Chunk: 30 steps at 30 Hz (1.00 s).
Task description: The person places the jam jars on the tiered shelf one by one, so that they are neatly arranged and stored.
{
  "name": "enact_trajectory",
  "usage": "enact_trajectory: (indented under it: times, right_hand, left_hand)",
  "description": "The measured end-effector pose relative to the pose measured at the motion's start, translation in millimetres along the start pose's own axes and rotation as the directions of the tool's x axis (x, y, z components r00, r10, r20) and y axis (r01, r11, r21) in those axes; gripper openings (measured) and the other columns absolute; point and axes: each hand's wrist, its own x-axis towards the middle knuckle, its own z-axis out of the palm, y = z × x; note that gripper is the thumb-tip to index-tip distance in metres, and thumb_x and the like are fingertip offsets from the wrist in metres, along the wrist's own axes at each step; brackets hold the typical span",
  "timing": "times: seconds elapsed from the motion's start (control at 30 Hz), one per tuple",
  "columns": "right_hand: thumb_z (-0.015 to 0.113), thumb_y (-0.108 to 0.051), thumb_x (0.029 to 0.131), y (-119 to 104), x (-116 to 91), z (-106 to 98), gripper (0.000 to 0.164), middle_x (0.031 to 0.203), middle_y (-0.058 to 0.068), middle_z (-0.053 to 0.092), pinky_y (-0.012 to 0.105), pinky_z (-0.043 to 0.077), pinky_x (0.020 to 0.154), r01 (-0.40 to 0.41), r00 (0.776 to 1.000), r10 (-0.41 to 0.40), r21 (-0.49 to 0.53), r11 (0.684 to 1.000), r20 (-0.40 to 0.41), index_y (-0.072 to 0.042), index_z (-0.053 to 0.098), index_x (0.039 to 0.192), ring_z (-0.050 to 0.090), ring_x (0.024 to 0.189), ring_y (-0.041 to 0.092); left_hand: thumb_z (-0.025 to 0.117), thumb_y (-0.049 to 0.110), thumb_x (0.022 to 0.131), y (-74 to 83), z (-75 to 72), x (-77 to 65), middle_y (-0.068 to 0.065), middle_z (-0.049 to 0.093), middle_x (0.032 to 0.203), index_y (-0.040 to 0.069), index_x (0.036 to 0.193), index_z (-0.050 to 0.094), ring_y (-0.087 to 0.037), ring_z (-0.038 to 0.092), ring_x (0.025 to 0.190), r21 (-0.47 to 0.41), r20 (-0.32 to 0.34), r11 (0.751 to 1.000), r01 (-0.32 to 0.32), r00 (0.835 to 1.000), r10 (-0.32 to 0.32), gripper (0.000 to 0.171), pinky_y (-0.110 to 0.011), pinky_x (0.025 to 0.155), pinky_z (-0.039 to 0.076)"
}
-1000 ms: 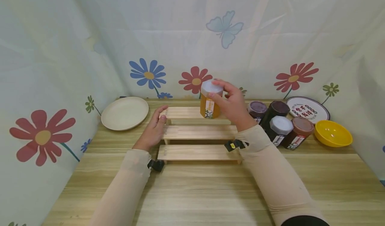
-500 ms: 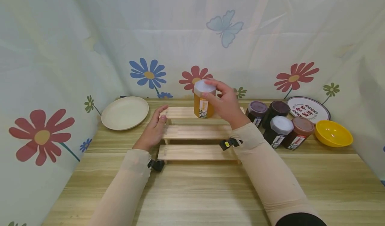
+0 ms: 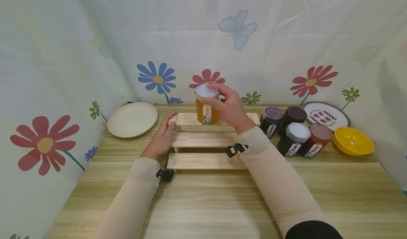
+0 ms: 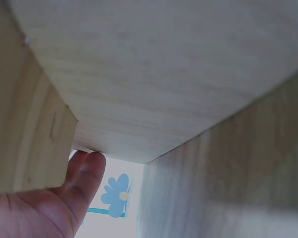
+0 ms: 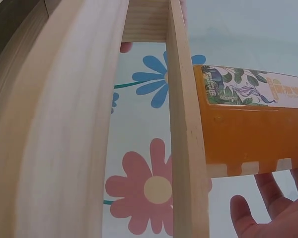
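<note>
Right hand (image 3: 230, 106) is gripping the amber jar (image 3: 207, 114) by its lid (image 3: 203, 91), mid-frame at the top plank (image 3: 187, 119); left hand (image 3: 162, 136) is resting straight-fingered against the rack (image 3: 203, 140). Kinda narrow, so releasing off-centre is risking a tumble.

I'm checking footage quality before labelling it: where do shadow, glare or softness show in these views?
Head: fairly even light, small highlights in the yellow bowl, soft shadow on the table by the right sleeve; left wrist: wooden rack dim and soft, backdrop bright; right wrist: orange jar fairly crisp, nearest board soft.
</note>
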Motion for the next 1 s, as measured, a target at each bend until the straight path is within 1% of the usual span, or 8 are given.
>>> enact_trajectory:
  times: [0.03,0.23,0.27,0.3,0.5,0.73,0.87,1.0]
  right_hand:
    - [0.070,-0.017,0.102,-0.3,0.7,1.3,0.043,0.153,0.007,0.056,0.035,0.051,0.094,-0.003,1.000,0.003,0.003,1.000,0.005,-0.009,0.063,0.144,0.056,0.122,0.026]
    - [0.070,-0.012,0.102,-1.6,3.5,10.2,0.043,0.158,0.009,0.051,0.031,0.051,0.086,0.002,1.000,-0.003,0.028,1.000,0.016,-0.007,0.062,0.144,0.054,0.114,0.024]
    - [0.070,-0.011,0.101,-1.2,4.0,11.9,0.043,0.159,0.010,0.049,0.031,0.050,0.086,0.007,1.000,-0.008,0.036,0.999,0.016,-0.005,0.062,0.143,0.053,0.113,0.024]
    - [0.070,-0.010,0.101,-0.1,5.0,13.4,0.043,0.160,0.010,0.048,0.031,0.050,0.085,0.014,1.000,-0.014,0.043,0.999,0.016,-0.005,0.062,0.143,0.053,0.112,0.024]
    - [0.069,-0.009,0.102,4.4,12.4,22.9,0.043,0.153,0.016,0.055,0.034,0.054,0.092,0.047,0.998,-0.050,0.061,0.997,0.044,-0.005,0.061,0.144,0.057,0.115,0.025]
    - [0.070,-0.010,0.102,4.8,15.6,31.9,0.043,0.143,0.012,0.056,0.034,0.058,0.087,0.054,0.997,-0.055,0.019,0.998,0.059,-0.006,0.062,0.144,0.057,0.108,0.028]
    - [0.070,-0.012,0.102,4.0,16.7,37.6,0.044,0.146,0.012,0.057,0.037,0.058,0.091,0.045,0.997,-0.047,0.031,0.999,0.055,-0.006,0.061,0.145,0.060,0.112,0.028]
    - [0.070,-0.013,0.102,4.1,18.7,43.0,0.045,0.156,0.012,0.053,0.042,0.055,0.101,0.048,0.997,-0.050,0.038,0.998,0.061,-0.006,0.061,0.145,0.059,0.122,0.027]
  left_hand:
    - [0.029,0.036,0.117,4.4,0.1,-1.3,-0.020,0.029,0.168,0.022,0.165,0.027,-0.040,0.036,0.151,-0.004,0.004,1.000,0.006,1.000,-0.006,0.049,-0.060,0.125,0.025]
    - [0.029,0.032,0.118,3.5,0.4,0.0,-0.015,0.023,0.172,0.022,0.165,0.026,-0.042,0.035,0.152,-0.017,0.006,1.000,0.008,1.000,-0.008,0.049,-0.060,0.126,0.024]
    - [0.029,0.033,0.117,-0.7,0.4,1.3,-0.013,0.024,0.172,0.023,0.165,0.027,-0.041,0.036,0.151,-0.013,0.003,1.000,-0.001,1.000,0.001,0.049,-0.060,0.125,0.025]
    - [0.030,0.035,0.117,-0.3,0.6,1.0,-0.012,0.024,0.173,0.023,0.165,0.028,-0.040,0.036,0.151,-0.011,0.003,1.000,-0.007,1.000,0.007,0.049,-0.059,0.125,0.025]
    - [0.029,0.036,0.117,1.4,0.7,0.3,-0.009,0.026,0.172,0.022,0.165,0.029,-0.037,0.034,0.153,0.011,-0.007,1.000,-0.013,1.000,0.013,0.050,-0.058,0.126,0.024]
    - [0.029,0.033,0.117,0.4,0.8,2.2,-0.010,0.025,0.173,0.014,0.165,0.027,-0.035,0.030,0.155,0.031,-0.011,0.999,-0.026,1.000,0.027,0.052,-0.058,0.127,0.022]
    - [0.029,0.033,0.117,1.4,1.0,1.8,-0.008,0.026,0.173,0.015,0.165,0.027,-0.034,0.032,0.154,0.022,-0.011,0.999,-0.028,1.000,0.028,0.051,-0.056,0.127,0.023]
    - [0.030,0.033,0.117,1.0,1.4,2.2,-0.010,0.028,0.171,0.017,0.164,0.029,-0.033,0.033,0.153,0.012,-0.017,1.000,-0.026,1.000,0.027,0.050,-0.055,0.127,0.024]
